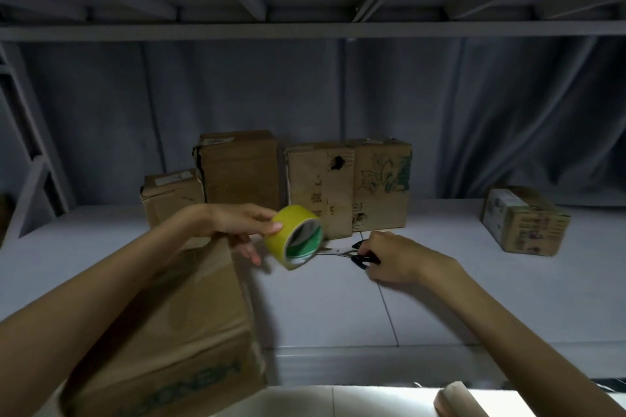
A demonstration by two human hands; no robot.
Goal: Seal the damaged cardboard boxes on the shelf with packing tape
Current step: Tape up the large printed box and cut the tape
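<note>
Up front, yellow tape roll (294,236), green-printed core, in left hand (233,223)

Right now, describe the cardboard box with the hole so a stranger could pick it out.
On the grey shelf, a row of cardboard boxes stands against the back curtain. The holed box is third from the left, upright, just behind the yellow tape roll. It alone has a dark ragged hole punched near the top of its front.
</note>
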